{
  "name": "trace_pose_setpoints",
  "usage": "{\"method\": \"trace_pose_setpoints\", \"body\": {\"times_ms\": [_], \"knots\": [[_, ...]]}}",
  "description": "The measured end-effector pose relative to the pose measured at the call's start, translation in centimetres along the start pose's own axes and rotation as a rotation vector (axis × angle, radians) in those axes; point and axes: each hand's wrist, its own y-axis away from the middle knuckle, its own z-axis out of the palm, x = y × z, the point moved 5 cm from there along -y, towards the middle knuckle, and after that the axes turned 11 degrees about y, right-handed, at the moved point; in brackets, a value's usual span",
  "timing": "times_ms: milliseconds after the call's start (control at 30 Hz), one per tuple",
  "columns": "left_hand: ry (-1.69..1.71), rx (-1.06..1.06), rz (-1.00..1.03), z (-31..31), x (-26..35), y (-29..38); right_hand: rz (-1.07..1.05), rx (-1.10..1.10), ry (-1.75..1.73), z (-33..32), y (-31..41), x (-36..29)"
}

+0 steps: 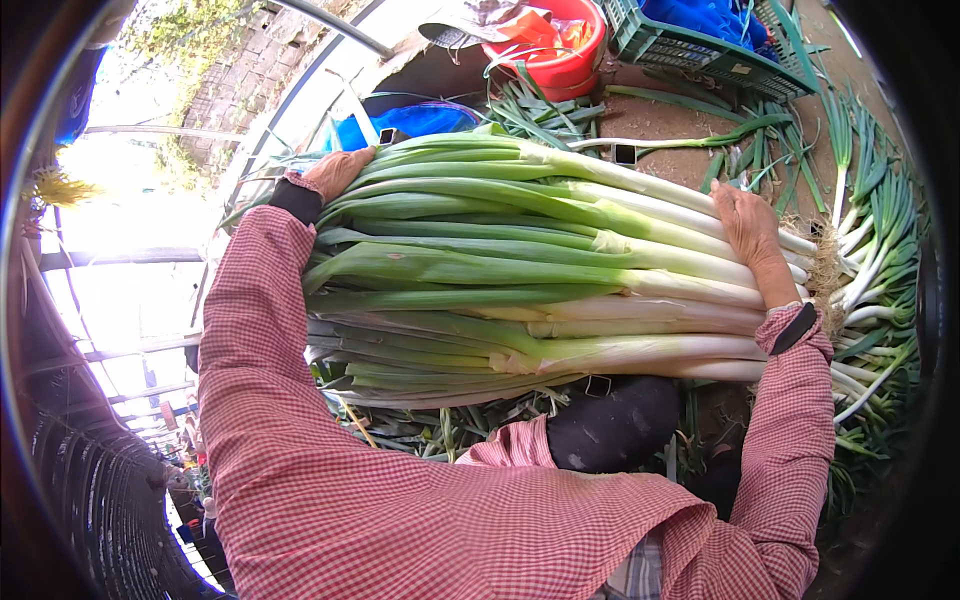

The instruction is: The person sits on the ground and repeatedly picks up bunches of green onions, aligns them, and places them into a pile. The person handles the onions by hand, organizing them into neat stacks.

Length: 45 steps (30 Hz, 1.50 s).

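A wide heap of long green onions (480, 262) lies crosswise before me, green leaves to the left, white stems and hairy roots to the right. My left hand (341, 172) rests on the far left edge of the leaves, fingers against them. On the white stems near the root end lies my right hand (746, 225), its fingertips at the far edge of the heap. Neither palm can be seen. Ends of a square metal frame (624, 154) show beyond and below the heap.
Behind stand a red bucket (555, 75) with orange plastic inside, a green plastic crate (705, 56) holding blue material, and a blue container (420, 118). More green onions (877, 225) lie at the right. Loose leaves (544, 112) litter the ground. My dark-clad knee (615, 427) is below the heap.
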Motion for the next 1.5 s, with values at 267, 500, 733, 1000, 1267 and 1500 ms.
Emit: {"method": "trace_pose_setpoints", "body": {"times_ms": [267, 500, 733, 1000, 1267, 1500], "knots": [[-0.386, 0.164, 0.611, 5.3, -6.8, -4.8, -0.488, 0.331, 0.351, 0.1, 1.5, 0.4], [-0.212, 0.198, 0.009, 1.2, -4.7, -4.6, -0.281, 0.246, 0.407, 0.7, 0.3, -0.2], [0.016, 0.376, -0.043, -12.5, -7.5, 2.1, -0.44, 0.629, 0.628, 2.9, -1.3, -1.9], [-0.389, 0.449, 0.475, 5.1, 33.9, 10.7, -0.275, 0.556, 0.381, 3.2, -1.5, -2.1], [-0.501, 0.604, 0.405, 11.3, 35.5, 7.4, -0.252, 0.338, -0.287, 1.2, -1.1, 0.3], [-0.452, 0.568, 0.405, 11.2, 35.0, 7.2, -0.234, 0.426, -0.18, -3.3, 6.9, 8.0]]}}
